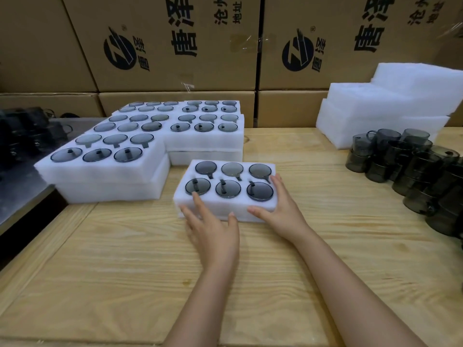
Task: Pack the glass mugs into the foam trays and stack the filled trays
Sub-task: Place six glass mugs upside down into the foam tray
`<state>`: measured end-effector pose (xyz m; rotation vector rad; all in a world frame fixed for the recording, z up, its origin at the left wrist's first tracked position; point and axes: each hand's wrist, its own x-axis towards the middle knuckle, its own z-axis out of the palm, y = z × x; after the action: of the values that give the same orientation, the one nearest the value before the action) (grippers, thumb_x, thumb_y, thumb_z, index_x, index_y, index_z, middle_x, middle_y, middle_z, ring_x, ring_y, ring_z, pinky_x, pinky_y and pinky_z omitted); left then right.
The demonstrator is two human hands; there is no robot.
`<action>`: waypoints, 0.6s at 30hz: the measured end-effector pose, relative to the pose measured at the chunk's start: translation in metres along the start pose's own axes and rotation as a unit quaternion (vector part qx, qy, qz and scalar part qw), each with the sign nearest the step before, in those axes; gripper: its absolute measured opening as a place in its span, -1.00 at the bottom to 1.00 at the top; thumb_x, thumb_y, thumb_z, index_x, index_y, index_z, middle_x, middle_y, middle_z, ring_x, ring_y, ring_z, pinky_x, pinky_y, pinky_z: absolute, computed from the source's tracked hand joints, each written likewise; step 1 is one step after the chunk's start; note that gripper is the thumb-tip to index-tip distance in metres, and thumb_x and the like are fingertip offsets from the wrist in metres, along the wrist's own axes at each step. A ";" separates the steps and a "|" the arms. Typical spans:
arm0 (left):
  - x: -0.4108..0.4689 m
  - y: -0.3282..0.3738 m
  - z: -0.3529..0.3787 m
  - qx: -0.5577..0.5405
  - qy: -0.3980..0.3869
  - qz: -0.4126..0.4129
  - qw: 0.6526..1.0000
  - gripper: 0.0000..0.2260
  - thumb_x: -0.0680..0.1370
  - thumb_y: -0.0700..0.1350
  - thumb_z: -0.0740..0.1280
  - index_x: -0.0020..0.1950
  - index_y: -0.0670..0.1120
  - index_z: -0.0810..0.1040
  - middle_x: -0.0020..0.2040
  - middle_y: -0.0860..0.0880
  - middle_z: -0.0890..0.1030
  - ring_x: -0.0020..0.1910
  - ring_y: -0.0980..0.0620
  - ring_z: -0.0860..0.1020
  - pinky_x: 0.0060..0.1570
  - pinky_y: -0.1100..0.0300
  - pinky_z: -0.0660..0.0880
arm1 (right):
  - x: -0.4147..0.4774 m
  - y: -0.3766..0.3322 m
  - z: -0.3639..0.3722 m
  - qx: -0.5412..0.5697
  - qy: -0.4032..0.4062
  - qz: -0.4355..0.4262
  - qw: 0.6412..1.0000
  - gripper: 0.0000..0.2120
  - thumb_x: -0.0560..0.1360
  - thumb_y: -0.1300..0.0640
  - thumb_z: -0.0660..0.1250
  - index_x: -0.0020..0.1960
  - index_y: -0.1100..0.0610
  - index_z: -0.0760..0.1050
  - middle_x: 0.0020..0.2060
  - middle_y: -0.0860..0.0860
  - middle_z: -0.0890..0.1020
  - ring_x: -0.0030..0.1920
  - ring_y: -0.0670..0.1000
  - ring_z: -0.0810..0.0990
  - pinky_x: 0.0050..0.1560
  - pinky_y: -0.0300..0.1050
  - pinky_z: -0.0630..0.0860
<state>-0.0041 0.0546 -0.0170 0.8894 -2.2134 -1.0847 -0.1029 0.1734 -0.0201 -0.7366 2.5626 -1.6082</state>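
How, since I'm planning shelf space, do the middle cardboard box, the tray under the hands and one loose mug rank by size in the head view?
1. Middle cardboard box
2. Foam tray
3. Loose mug
The box stands farthest away yet looks largest.

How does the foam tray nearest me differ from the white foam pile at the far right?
The near tray holds six mugs; the foam pile shows none. The near tray lies alone on the table; the foam pile is stacked several layers high. Both are white foam.
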 end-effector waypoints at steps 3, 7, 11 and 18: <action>0.018 -0.004 -0.003 0.016 0.014 -0.036 0.999 -0.18 0.53 -0.03 0.33 0.56 -0.11 -0.18 0.55 -0.23 -0.16 0.52 -0.20 0.00 0.49 0.02 -0.08 | 0.021 -0.007 0.019 0.010 -0.024 0.002 1.000 0.00 0.30 -0.07 0.53 0.54 0.05 0.01 0.54 -0.09 0.00 0.49 -0.21 -0.03 0.31 -0.44 -0.04; 0.048 -0.011 -0.012 0.011 0.022 -0.049 0.999 -0.19 0.53 -0.09 0.31 0.55 -0.16 -0.21 0.55 -0.27 -0.17 0.53 -0.22 -0.02 0.49 0.02 -0.08 | 0.044 -0.020 0.042 0.045 -0.044 -0.003 0.998 -0.03 0.30 -0.04 0.54 0.52 0.00 0.04 0.42 -0.22 0.26 0.39 -0.25 0.22 0.22 -0.54 0.14; 0.058 -0.010 -0.006 0.031 0.004 -0.037 0.999 -0.17 0.53 -0.09 0.29 0.53 -0.19 -0.26 0.50 -0.39 -0.19 0.52 -0.25 -0.06 0.50 0.04 -0.12 | 0.055 -0.021 0.047 0.060 -0.014 -0.003 0.998 -0.21 0.29 -0.01 0.55 0.40 -0.09 0.22 0.08 -0.39 0.46 0.10 -0.28 0.46 -0.10 -0.66 0.28; 0.073 -0.010 -0.003 0.004 0.031 -0.052 0.998 -0.13 0.46 -0.14 0.32 0.55 -0.15 -0.23 0.52 -0.36 -0.12 0.53 -0.20 -0.04 0.49 -0.02 -0.02 | 0.052 -0.021 0.058 0.043 0.022 0.014 0.999 -0.26 0.31 -0.05 0.50 0.38 -0.12 0.21 0.22 -0.18 0.53 0.21 -0.08 0.51 0.17 -0.01 0.48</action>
<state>-0.0463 -0.0054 -0.0125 1.0384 -2.1416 -1.0818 -0.1254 0.0961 -0.0177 -0.6628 2.5021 -1.7334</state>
